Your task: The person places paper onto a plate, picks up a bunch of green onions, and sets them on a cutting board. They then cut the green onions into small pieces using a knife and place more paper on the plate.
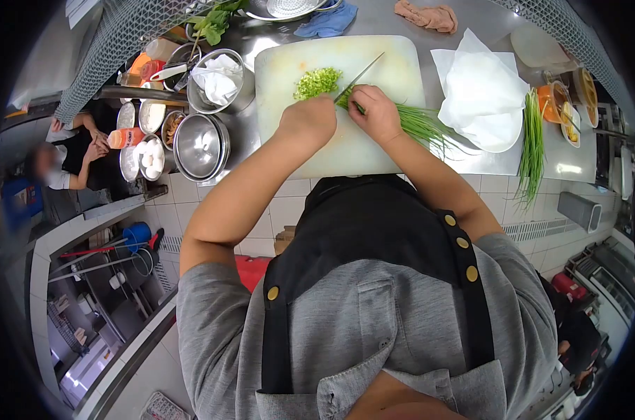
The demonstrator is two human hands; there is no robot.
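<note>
My left hand (pixel 309 122) is closed around the handle of a kitchen knife (pixel 363 70), its blade pointing away to the upper right over the white cutting board (pixel 282 66). The handle is hidden inside my fist. My right hand (pixel 375 112) has curled fingers pressing a bundle of green onions (pixel 422 124) onto the board, close beside the blade. Their long green ends trail right, past the board's edge. A small heap of chopped green onion (pixel 317 83) lies on the far side of the blade from my right hand.
To the right are white paper sheets (pixel 482 98), more green onions (pixel 532 140) and an orange container (pixel 552 101). Stacked steel bowls (pixel 200 147), a pot (pixel 223 80) and ingredient bowls crowd the left. Cloths (pixel 328 19) lie at the back. Another person (pixel 72 150) is at far left.
</note>
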